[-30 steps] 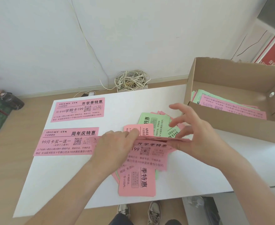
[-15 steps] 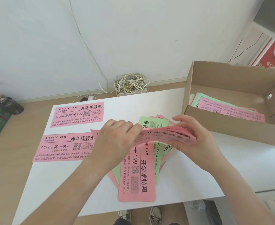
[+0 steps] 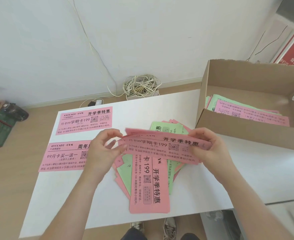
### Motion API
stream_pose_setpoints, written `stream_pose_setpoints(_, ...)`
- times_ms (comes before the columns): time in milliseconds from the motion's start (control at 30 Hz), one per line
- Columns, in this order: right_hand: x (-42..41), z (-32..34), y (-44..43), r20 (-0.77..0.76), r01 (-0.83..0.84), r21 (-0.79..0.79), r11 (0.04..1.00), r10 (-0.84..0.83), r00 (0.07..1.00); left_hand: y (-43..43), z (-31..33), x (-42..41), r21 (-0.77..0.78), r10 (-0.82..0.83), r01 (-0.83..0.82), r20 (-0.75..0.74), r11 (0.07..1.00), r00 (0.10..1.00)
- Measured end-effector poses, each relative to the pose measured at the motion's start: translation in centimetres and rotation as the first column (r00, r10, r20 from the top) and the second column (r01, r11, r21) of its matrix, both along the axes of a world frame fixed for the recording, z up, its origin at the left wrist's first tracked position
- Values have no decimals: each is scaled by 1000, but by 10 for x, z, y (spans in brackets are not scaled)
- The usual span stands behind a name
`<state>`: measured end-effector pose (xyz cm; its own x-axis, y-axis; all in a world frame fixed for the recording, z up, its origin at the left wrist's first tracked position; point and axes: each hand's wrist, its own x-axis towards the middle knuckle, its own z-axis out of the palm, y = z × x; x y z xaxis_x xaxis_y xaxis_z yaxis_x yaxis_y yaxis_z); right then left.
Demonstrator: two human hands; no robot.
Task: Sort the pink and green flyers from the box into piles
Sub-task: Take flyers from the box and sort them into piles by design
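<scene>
Table (image 3: 90, 196) with the box (image 3: 246, 130) on its right rear part; boxed flyers (image 3: 246, 111) lie stacked inside. Centre: loose heap (image 3: 148, 187) of flyers on the tabletop, just left of the box. Above the heap, held flyers (image 3: 163, 148) span crosswise, the left hand (image 3: 101, 153) at their left end, the right hand (image 3: 212, 149) at their right. Left: rear flyer (image 3: 85, 120) lies flat behind front flyer (image 3: 64, 156). Cable coil (image 3: 141, 85) on the floor behind the table.

I record the held flyers (image 3: 163, 149) as pink with black print and a QR square. Heap (image 3: 148, 196) beneath: pink and pale green sheets mixed. Upper left flyer (image 3: 83, 121) and lower left flyer (image 3: 64, 156): pink, black print. Box (image 3: 246, 134) plain brown cardboard; table (image 3: 255, 179) white.
</scene>
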<state>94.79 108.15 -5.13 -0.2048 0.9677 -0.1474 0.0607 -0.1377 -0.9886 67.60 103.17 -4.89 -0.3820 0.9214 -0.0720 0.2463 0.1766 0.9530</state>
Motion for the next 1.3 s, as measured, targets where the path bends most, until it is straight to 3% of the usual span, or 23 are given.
stream_pose_setpoints(33, -3, -1, -1, -25, 22, -6, 1000, -22, 999, 1, -4, 1, 11, 35, -37, 125, 999, 992)
stream_pose_setpoints(100, -11, -6, -2, -42, 67, -16, 998, -68, 997, 3, -10, 6, 8, 66, -70, 216, 998, 974)
stream_pose_setpoints(233, -19, -7, -6, -58, 107, -5, 994, -107, 993, 11, -16, 9, 21, 64, -68, 166, 997, 984)
stream_pose_setpoints(367, -8, -5, -10, -49, 47, 11, 999, -46, 998, 14, -8, 2, 19, -52, 49, 259, 999, 964)
stream_pose_setpoints(467, -6, -10, -15, 72, -30, 13, 999, 29, 997, 12, -8, 6, -14, -231, 238, 198, 971, 953)
stream_pose_setpoints(567, 6, -4, -15, 180, 105, 49, 993, -112, 977, 21, -10, 8, -122, -253, 236, -141, 964, 957)
stream_pose_setpoints(600, 14, 0, -15, 173, 176, 60, 983, -184, 968, 28, -10, 8, -196, -316, 266, -299, 944, 901)
stream_pose_setpoints(667, 33, 5, -14, 173, 291, 59, 955, -297, 939, 45, -12, 9, -369, -510, 359, -515, 857, 689)
stream_pose_setpoints(767, 51, 10, -17, 204, 380, 41, 924, -380, 902, 67, -12, 17, -578, -682, 362, -619, 731, 389)
stream_pose_setpoints(833, 54, 11, -20, 186, 429, 31, 903, -427, 885, 76, -11, 21, -613, -681, 297, -663, 733, 311)
stream_pose_setpoints(900, 55, 10, -24, 140, 473, 8, 881, -469, 872, 79, -11, 23, -601, -654, 258, -697, 756, 293)
stream_pose_setpoints(967, 55, 8, -27, 100, 501, -26, 865, -497, 862, 76, -11, 22, -549, -608, 262, -728, 794, 317)
stream_pose_setpoints(1000, 54, 8, -29, 83, 509, -40, 860, -504, 860, 72, -10, 20, -506, -575, 272, -729, 818, 373)
stream_pose_setpoints(1133, 53, 10, -30, 70, 519, -41, 854, -516, 854, 41, 15, -3, -331, -353, 183, -581, 926, 733)
stream_pose_setpoints(1233, 50, 16, -25, 39, 524, -16, 852, -523, 852, 9, 46, -30, -181, -39, -24, -334, 983, 942)
stream_pose_setpoints(1300, 45, 23, -20, -27, 533, 9, 846, -533, 846, -11, 51, -39, -128, 135, -146, -92, 981, 987)
